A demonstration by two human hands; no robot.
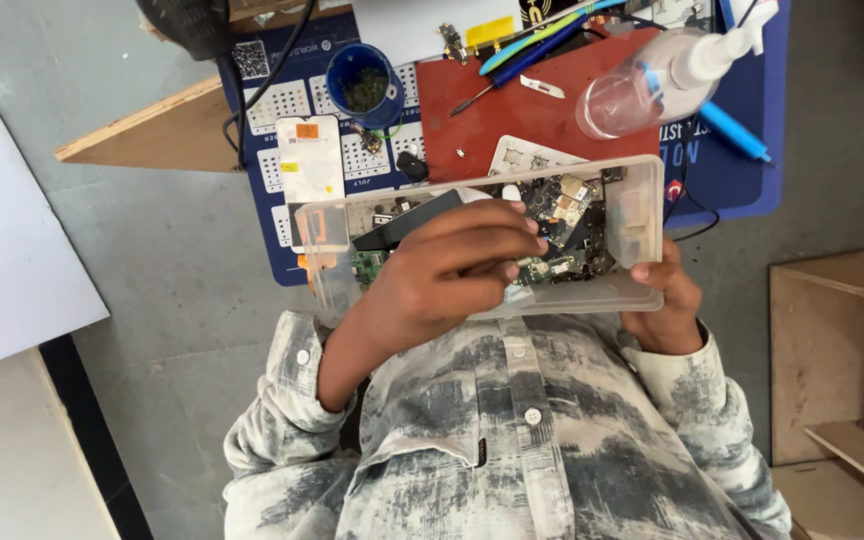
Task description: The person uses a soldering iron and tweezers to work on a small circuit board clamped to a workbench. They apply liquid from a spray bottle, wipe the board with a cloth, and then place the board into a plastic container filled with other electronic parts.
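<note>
I hold a clear plastic box (pixel 650 205) in front of my chest, above the table edge. It is filled with small circuit boards (pixel 564 212) and a flat black part (pixel 407 222). My left hand (pixel 447 270) reaches down into the box, its fingers and thumb closing on a small green circuit board (pixel 544 266) near the middle. At the box's right end, my right hand (pixel 667 300) grips it with the thumb over the rim. The hand hides much of the box's contents.
Beyond the box lies a blue work mat (pixel 742 185) with a red pad (pixel 542 110). On them are a blue cup (pixel 362 85), a clear spray bottle (pixel 652 85), a white phone back panel (pixel 309 160), blue tools (pixel 527 45) and cables. A wooden shelf (pixel 842 340) stands at the right.
</note>
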